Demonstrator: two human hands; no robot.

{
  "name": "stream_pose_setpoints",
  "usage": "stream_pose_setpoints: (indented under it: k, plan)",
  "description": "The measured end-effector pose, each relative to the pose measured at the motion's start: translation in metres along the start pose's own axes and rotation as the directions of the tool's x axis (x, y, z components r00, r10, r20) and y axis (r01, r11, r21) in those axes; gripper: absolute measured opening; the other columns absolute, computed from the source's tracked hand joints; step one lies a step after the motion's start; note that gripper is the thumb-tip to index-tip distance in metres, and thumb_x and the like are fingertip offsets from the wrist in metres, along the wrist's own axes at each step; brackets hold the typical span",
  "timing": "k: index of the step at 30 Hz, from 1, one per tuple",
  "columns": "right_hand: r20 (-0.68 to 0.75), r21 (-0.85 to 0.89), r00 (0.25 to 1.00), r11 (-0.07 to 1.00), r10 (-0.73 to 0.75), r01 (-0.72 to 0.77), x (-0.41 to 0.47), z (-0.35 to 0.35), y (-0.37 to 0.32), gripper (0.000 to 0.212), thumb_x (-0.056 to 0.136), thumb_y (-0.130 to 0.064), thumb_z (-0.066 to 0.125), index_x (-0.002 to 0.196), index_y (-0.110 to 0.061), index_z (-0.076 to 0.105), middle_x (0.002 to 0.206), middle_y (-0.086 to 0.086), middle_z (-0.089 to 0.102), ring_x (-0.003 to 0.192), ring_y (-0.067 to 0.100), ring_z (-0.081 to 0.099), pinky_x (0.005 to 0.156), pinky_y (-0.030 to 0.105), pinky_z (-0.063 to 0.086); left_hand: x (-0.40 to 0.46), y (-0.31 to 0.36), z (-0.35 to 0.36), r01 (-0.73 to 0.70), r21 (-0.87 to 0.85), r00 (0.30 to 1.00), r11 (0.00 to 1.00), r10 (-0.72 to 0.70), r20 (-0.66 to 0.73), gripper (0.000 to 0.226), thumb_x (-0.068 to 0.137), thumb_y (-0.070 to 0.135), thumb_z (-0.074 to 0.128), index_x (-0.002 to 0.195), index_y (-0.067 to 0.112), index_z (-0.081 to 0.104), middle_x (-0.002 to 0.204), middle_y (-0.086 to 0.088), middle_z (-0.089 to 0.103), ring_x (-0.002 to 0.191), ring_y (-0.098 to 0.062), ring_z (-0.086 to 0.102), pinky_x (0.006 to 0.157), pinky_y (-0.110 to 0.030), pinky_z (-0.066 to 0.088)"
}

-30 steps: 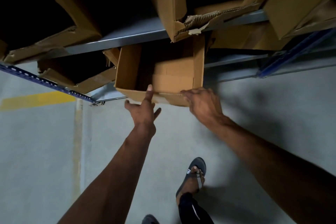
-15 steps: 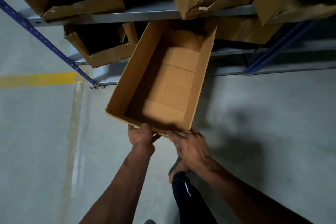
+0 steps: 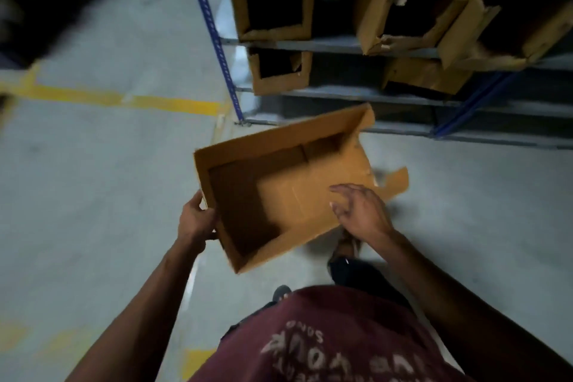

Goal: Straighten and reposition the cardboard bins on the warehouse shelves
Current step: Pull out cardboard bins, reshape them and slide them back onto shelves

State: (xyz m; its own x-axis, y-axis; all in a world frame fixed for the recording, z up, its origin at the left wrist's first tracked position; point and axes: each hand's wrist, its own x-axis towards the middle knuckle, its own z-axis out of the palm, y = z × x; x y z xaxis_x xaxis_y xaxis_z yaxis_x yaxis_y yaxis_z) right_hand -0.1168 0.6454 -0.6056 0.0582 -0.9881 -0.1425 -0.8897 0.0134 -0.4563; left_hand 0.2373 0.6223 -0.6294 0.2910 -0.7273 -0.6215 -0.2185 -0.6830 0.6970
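Held out over the grey concrete floor (image 3: 93, 195), clear of the shelving: a shallow, open-topped brown cardboard bin (image 3: 279, 183), rectangular, mouth facing up toward the camera. Long axis slanted, running from the lower-left corner near the person's body up and right toward the rack, with the far end nearer the bottom shelf. Tilted, the left side sitting higher in the picture than the near corner.

Inside, plain tan board with fold seams on the bottom, deep shadow along the left and near walls. Left, near and far walls standing and fairly square. Right end damaged: wall folded out flat, edge ragged, a torn flap (image 3: 398, 180) sticking out to the right past the rest of the bin.

Left hand (image 3: 197, 220) gripping the bin's left wall, thumb on the outer face near the rim, fingers curled underneath and mostly hidden. Right hand (image 3: 359, 211) above the bin's right part, fingers loosely spread and slightly bent, holding nothing; contact with the cardboard not clear because of blur.

Behind, a grey metal shelf rack (image 3: 341, 43) with a blue perforated upright (image 3: 214, 34), carrying several other brown cardboard bins (image 3: 273, 3), openings facing outward, some crooked and torn at the front edges. Yellow painted line (image 3: 124, 99) across the floor at left. Below, a maroon printed shirt (image 3: 341, 341) and a foot (image 3: 348, 245) under the right hand.
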Motion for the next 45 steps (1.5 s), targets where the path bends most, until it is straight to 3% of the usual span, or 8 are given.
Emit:
stream_pose_setpoints:
  k: [9,14,17,23,29,34,39,45]
  plan:
    - [0.029,-0.328,0.998,0.943,-0.049,0.056,0.058,-0.068,-0.049,0.107,0.085,-0.056,0.076,0.164,-0.034,0.008,0.174,0.006,0.006,0.160,0.030,0.006,0.124,0.053,0.021,-0.032,0.083,-0.074,-0.325,0.330,0.941,0.886,0.337,0.021,0.078,0.069,0.045,0.053,0.146,0.059,0.051,0.081,0.008,0.080,0.073,-0.022,0.074,0.079,-0.046,0.061]
    - [0.084,-0.157,0.996,0.987,0.032,-0.019,0.068,-0.081,-0.027,0.072,0.096,-0.036,0.067,0.157,-0.038,0.028,0.136,0.011,0.065,0.121,0.033,0.062,0.098,0.045,0.052,-0.048,0.149,-0.047,-0.453,0.440,0.880,0.776,0.467,0.084,0.070,0.076,0.040,0.058,0.139,0.071,0.049,0.104,0.014,0.081,0.097,-0.019,0.076,0.086,-0.041,0.060]
    - [-0.071,-0.143,0.995,0.987,0.068,-0.078,0.049,-0.098,0.002,0.046,0.105,-0.029,0.051,0.148,-0.043,0.044,0.115,0.011,0.071,0.099,0.032,0.067,0.080,0.040,0.055,-0.054,0.179,-0.021,-0.523,0.469,0.833,0.711,0.544,0.103,0.060,0.082,0.048,0.067,0.141,0.058,0.057,0.122,0.010,0.078,0.111,-0.018,0.074,0.089,-0.040,0.059]
    - [-0.180,0.016,0.931,0.948,0.317,-0.319,0.023,-0.130,0.068,0.040,0.107,-0.040,0.043,0.147,-0.038,0.050,0.125,0.019,0.066,0.110,0.042,0.063,0.088,0.047,0.051,-0.069,0.200,0.050,-0.609,0.381,0.717,0.696,0.688,-0.111,0.077,0.093,0.039,0.077,0.160,0.021,0.044,0.159,-0.014,0.050,0.151,-0.033,0.041,0.119,-0.053,0.041]
    - [-0.167,0.327,0.832,0.826,0.529,-0.459,0.006,-0.154,0.148,0.033,0.103,-0.031,0.056,0.135,-0.030,0.063,0.122,0.011,0.072,0.107,0.037,0.066,0.087,0.042,0.052,-0.094,0.127,0.149,-0.358,0.209,0.932,0.910,0.363,0.014,0.125,0.075,0.078,0.077,0.168,0.021,0.015,0.172,-0.012,0.030,0.152,-0.036,0.039,0.121,-0.053,0.040]
    - [-0.095,0.520,0.759,0.683,0.644,-0.514,0.018,-0.176,0.195,0.032,0.099,-0.029,0.063,0.130,-0.022,0.069,0.124,0.010,0.072,0.105,0.034,0.067,0.093,0.039,0.055,-0.118,0.096,0.222,-0.322,0.308,0.936,0.895,0.251,0.247,0.085,0.088,0.049,0.080,0.159,0.026,0.037,0.144,-0.006,0.063,0.115,-0.026,0.068,0.098,-0.042,0.058]
    - [-0.007,0.699,0.755,0.543,0.656,-0.465,0.043,-0.176,0.221,0.042,0.098,-0.031,0.069,0.139,-0.024,0.063,0.120,0.007,0.073,0.090,0.023,0.070,0.071,0.033,0.058,-0.108,0.107,0.246,-0.324,0.431,0.946,0.842,0.289,0.145,0.044,0.096,0.014,0.053,0.139,0.021,0.063,0.118,-0.004,0.074,0.094,-0.027,0.071,0.088,-0.046,0.063]
    - [0.230,0.633,0.769,0.509,0.596,-0.584,0.063,-0.133,0.215,0.049,0.093,-0.024,0.075,0.138,-0.019,0.058,0.125,0.005,0.068,0.114,0.030,0.066,0.094,0.042,0.056,-0.039,0.127,0.251,-0.201,0.393,0.979,0.897,0.192,0.062,0.040,0.096,0.015,0.053,0.133,0.018,0.068,0.123,-0.009,0.074,0.098,-0.032,0.070,0.087,-0.046,0.060]
